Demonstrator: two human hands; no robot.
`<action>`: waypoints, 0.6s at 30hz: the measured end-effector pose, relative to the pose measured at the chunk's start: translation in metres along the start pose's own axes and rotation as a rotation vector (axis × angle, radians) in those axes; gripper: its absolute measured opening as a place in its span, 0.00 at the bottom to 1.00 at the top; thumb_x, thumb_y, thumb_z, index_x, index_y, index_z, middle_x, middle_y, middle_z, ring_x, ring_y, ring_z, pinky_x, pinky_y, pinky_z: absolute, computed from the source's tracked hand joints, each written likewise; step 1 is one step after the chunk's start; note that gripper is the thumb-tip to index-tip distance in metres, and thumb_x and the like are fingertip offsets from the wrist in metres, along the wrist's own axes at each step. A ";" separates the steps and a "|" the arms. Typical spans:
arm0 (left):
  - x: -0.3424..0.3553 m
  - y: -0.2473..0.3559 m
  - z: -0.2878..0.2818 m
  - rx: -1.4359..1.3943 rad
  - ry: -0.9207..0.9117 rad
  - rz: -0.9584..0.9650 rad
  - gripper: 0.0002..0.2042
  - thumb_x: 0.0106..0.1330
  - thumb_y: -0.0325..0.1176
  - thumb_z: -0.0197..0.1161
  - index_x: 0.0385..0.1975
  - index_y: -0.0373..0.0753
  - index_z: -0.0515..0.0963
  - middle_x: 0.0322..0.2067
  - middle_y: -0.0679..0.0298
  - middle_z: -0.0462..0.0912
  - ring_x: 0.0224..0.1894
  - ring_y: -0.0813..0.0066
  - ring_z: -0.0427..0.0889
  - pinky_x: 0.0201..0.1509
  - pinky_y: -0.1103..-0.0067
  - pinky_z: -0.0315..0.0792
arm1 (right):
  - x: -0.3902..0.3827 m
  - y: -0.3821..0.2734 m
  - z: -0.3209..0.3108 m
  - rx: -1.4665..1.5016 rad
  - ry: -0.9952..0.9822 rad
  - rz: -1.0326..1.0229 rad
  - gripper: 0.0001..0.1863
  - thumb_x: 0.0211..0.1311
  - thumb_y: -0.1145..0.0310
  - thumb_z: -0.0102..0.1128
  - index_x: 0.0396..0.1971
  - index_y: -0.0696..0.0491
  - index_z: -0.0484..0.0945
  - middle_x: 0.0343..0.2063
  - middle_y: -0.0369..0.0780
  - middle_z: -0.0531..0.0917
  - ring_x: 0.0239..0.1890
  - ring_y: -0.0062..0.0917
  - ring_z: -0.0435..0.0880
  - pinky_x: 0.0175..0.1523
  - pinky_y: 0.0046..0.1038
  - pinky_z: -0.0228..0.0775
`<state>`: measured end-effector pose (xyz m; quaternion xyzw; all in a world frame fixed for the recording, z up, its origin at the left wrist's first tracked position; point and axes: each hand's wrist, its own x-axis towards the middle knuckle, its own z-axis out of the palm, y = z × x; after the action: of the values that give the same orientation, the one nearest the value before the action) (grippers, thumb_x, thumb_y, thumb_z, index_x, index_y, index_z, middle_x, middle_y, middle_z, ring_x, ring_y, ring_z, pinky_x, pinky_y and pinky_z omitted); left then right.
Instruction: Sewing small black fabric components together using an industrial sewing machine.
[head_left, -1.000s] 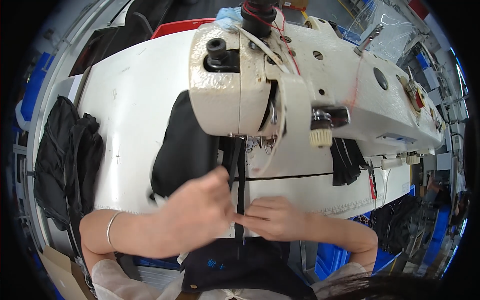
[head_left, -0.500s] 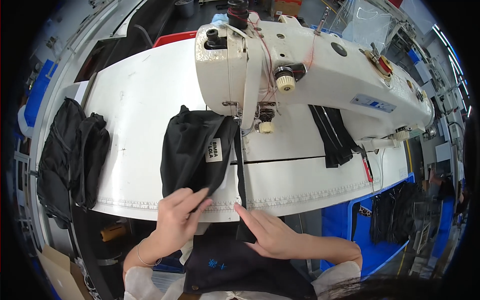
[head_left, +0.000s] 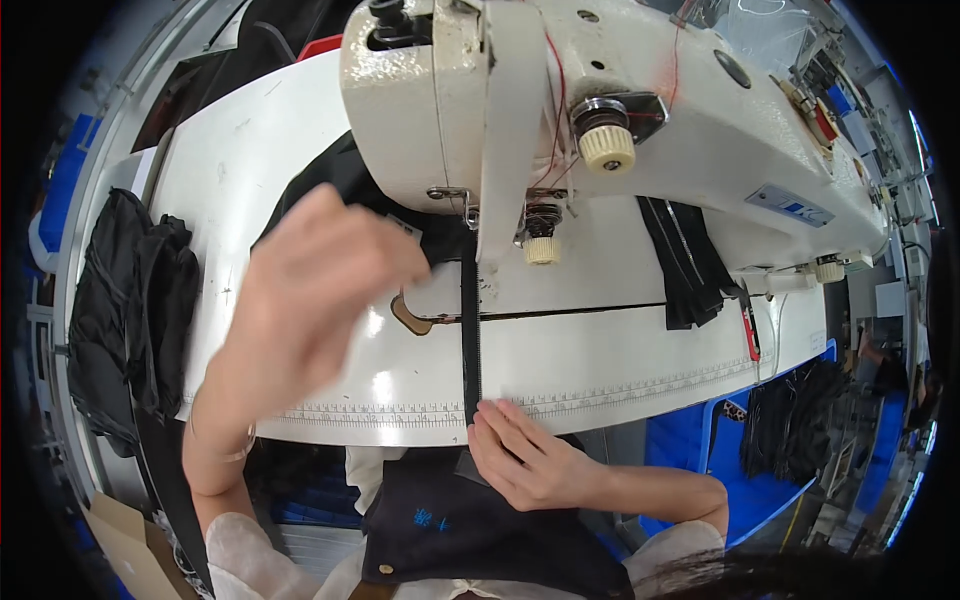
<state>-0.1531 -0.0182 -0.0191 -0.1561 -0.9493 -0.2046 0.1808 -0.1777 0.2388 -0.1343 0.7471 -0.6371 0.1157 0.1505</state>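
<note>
A black zipper strip (head_left: 471,335) runs straight from under the sewing machine's (head_left: 415,110) needle area down to the table's front edge. My right hand (head_left: 535,455) pinches its near end there. My left hand (head_left: 320,285), smeared by motion, is raised over the table in front of the black fabric piece (head_left: 325,180); whether it grips the cloth cannot be made out. That fabric lies left of the needle area, partly behind my hand and the machine head, with only a corner of its pale label showing.
Folded black fabric (head_left: 120,300) lies at the table's left end. Right of the needle, several black zipper strips (head_left: 685,265) lie near red-handled snips (head_left: 750,325). A printed ruler runs along the front edge. Below right stands a blue bin (head_left: 690,450) with black pieces.
My left hand has risen and moved up-left from the front edge. The fabric has shifted away to the upper left, baring a brownish slot in the table. The machine appears larger and closer.
</note>
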 end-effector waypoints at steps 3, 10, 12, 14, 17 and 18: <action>-0.039 0.045 0.031 0.123 -0.080 0.137 0.16 0.35 0.27 0.60 0.28 0.30 0.79 0.29 0.60 0.74 0.29 0.70 0.73 0.29 0.81 0.68 | -0.001 0.000 -0.001 0.084 -0.004 0.030 0.18 0.48 0.69 0.54 0.37 0.65 0.78 0.39 0.46 0.78 0.48 0.40 0.79 0.60 0.39 0.68; -0.099 0.053 0.098 0.202 0.015 0.143 0.17 0.37 0.28 0.59 0.32 0.30 0.80 0.32 0.60 0.78 0.32 0.72 0.75 0.34 0.80 0.71 | -0.006 0.005 0.001 0.124 0.058 0.071 0.17 0.49 0.69 0.53 0.37 0.65 0.78 0.41 0.47 0.78 0.49 0.40 0.78 0.58 0.38 0.70; -0.099 0.052 0.101 0.195 0.012 0.122 0.17 0.37 0.28 0.59 0.32 0.30 0.80 0.33 0.60 0.78 0.32 0.72 0.75 0.35 0.80 0.71 | -0.007 0.005 0.002 0.111 0.060 0.065 0.17 0.50 0.69 0.53 0.37 0.65 0.78 0.42 0.47 0.78 0.49 0.40 0.78 0.58 0.38 0.71; -0.100 0.051 0.102 0.188 0.023 0.117 0.18 0.38 0.29 0.59 0.33 0.31 0.80 0.32 0.60 0.78 0.32 0.72 0.75 0.33 0.80 0.71 | -0.007 0.005 0.002 0.111 0.056 0.065 0.16 0.51 0.69 0.53 0.36 0.65 0.78 0.42 0.47 0.78 0.48 0.40 0.78 0.58 0.38 0.71; -0.101 0.050 0.101 0.130 0.016 0.081 0.19 0.39 0.27 0.59 0.35 0.31 0.80 0.34 0.60 0.78 0.31 0.71 0.74 0.31 0.80 0.70 | -0.005 0.006 0.001 0.110 0.046 0.047 0.16 0.51 0.69 0.53 0.36 0.65 0.78 0.41 0.47 0.78 0.48 0.39 0.79 0.58 0.37 0.71; -0.100 0.050 0.098 0.131 0.016 0.080 0.19 0.39 0.27 0.59 0.35 0.31 0.80 0.34 0.60 0.78 0.31 0.71 0.74 0.31 0.80 0.70 | -0.005 0.005 0.002 0.110 0.046 0.046 0.16 0.51 0.69 0.53 0.36 0.65 0.78 0.41 0.47 0.78 0.48 0.39 0.79 0.58 0.37 0.71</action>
<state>-0.0736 0.0462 -0.1269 -0.1799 -0.9522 -0.1360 0.2062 -0.1839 0.2418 -0.1371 0.7365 -0.6431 0.1712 0.1210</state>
